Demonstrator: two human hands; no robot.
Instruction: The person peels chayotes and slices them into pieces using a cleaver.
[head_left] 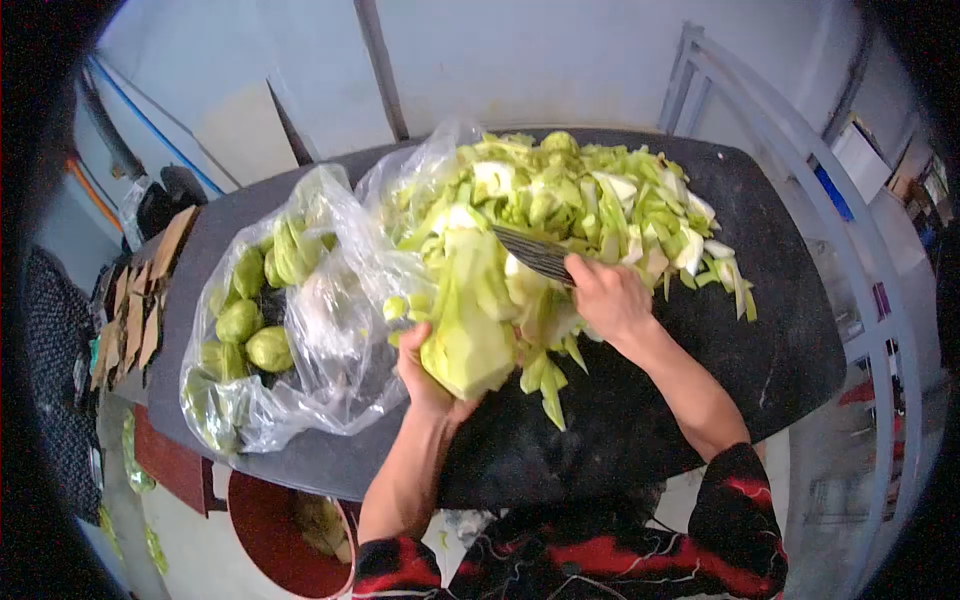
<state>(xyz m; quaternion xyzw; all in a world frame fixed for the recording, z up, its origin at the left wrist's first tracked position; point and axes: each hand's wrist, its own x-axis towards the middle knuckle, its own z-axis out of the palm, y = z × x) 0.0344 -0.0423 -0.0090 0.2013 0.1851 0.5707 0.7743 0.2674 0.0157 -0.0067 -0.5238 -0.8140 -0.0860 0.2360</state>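
Observation:
My left hand (428,378) is closed around the lower left side of a large pale green stem vegetable (465,335). Its surface is peeled into flat facets. My right hand (612,298) grips a knife (535,254) with a dark, streaked blade; its handle is hidden in my fist. The blade points left, by the upper right of the vegetable, and I cannot tell whether it touches. A large heap of green and white peelings (600,205) lies behind and right of the vegetable.
A clear plastic bag (345,400) on the left of the dark table (770,330) holds several round green vegetables (240,321). On the floor stands a red-brown bucket (262,535) with scraps inside. A grey metal railing (800,130) runs along the right, and cardboard pieces (135,310) sit left.

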